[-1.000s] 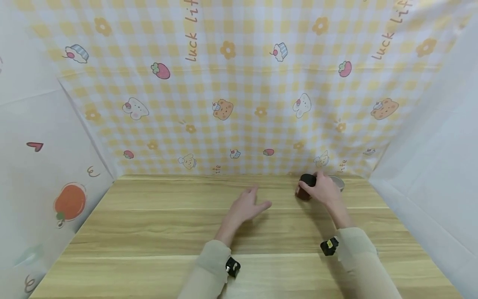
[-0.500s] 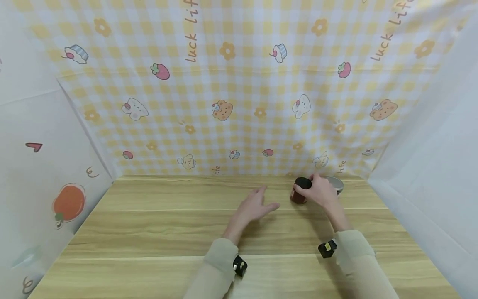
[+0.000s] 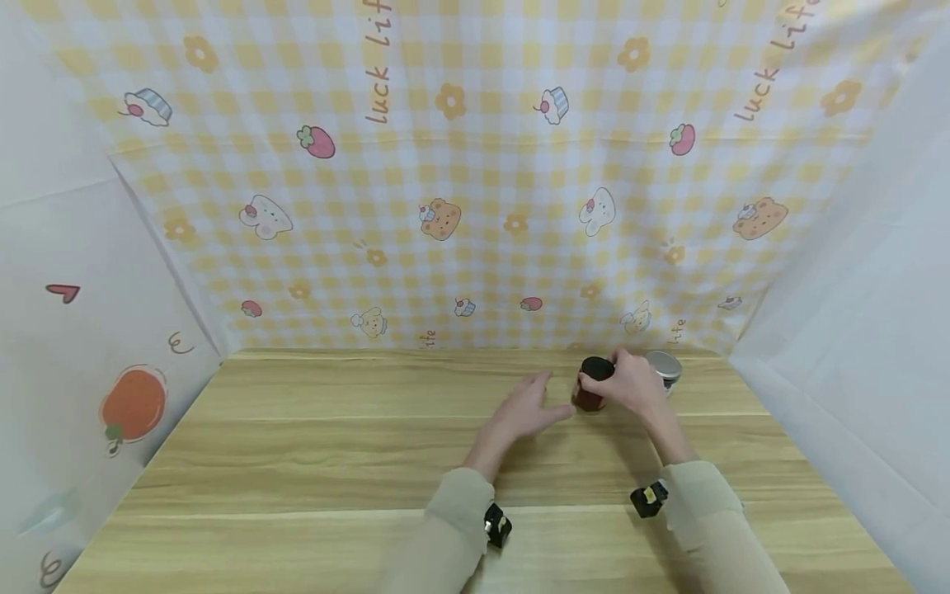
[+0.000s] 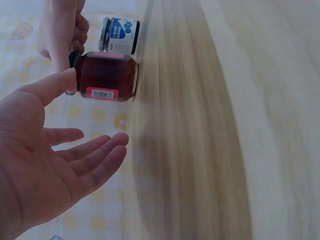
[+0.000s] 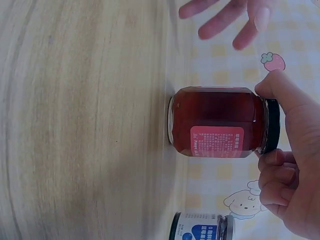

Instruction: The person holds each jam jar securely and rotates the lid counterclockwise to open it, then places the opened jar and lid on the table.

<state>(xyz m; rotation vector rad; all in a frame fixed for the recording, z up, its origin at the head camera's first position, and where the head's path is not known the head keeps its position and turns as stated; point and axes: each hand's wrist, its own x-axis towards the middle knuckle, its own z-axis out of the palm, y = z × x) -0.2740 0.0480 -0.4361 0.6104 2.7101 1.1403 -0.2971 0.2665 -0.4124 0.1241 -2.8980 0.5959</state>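
A glass jar (image 3: 589,399) of dark red contents, with a black lid (image 5: 272,125) and a pink-red label (image 5: 217,141), stands upright near the back of the table. My right hand (image 3: 634,384) grips it at the lid, thumb on one side and curled fingers on the other. Left of the jar, my left hand (image 3: 523,409) is spread with straight fingers and holds nothing. Its thumb tip reaches right beside the jar and overlaps the lid's edge in the left wrist view. Behind my right hand stands a second jar (image 4: 122,36) with a silver lid and a blue-and-white label.
The wood-grain table (image 3: 312,445) meets a yellow checked cloth (image 3: 490,247) hanging close behind the jars. White sheets (image 3: 853,346) hang at both sides. A small black camera sits on each sleeve cuff.
My right hand has moved the red jar left and slightly nearer to me, uncovering more of the silver-lidded jar. My left hand has moved right, up close to the red jar.
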